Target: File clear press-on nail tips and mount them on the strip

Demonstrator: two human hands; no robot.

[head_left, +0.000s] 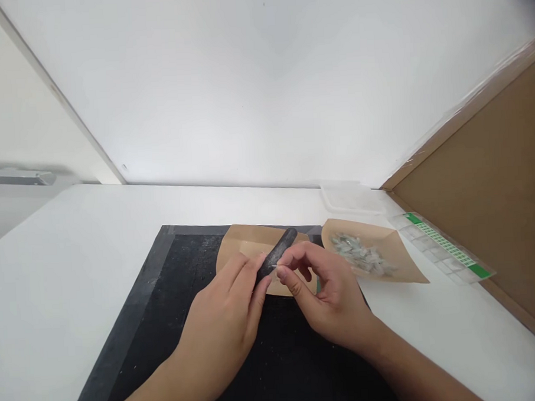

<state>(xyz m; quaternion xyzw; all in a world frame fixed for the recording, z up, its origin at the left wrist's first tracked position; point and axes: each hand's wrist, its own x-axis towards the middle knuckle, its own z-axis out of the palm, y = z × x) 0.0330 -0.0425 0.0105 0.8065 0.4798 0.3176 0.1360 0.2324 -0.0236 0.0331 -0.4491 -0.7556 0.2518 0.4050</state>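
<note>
My left hand (pixel 227 303) is closed around a dark grey, rounded rod (pixel 278 250), which slants up to the right over a brown paper tray (pixel 238 243). Right beside it, the thumb and forefinger of my right hand (pixel 327 286) pinch a tiny pale piece (pixel 274 266) against or very near the rod's side; its kind is too small to make out. To the right, a second brown paper tray (pixel 403 259) holds a heap of clear and greenish small plastic bags or pieces (pixel 362 254).
A black mat (pixel 166 323) with small specks lies under my hands on the white table (pixel 95 231). At the right are a clear sheet with green printed labels (pixel 447 246) and a translucent plastic lid or tray (pixel 351 197). A brown board (pixel 492 185) borders the right side.
</note>
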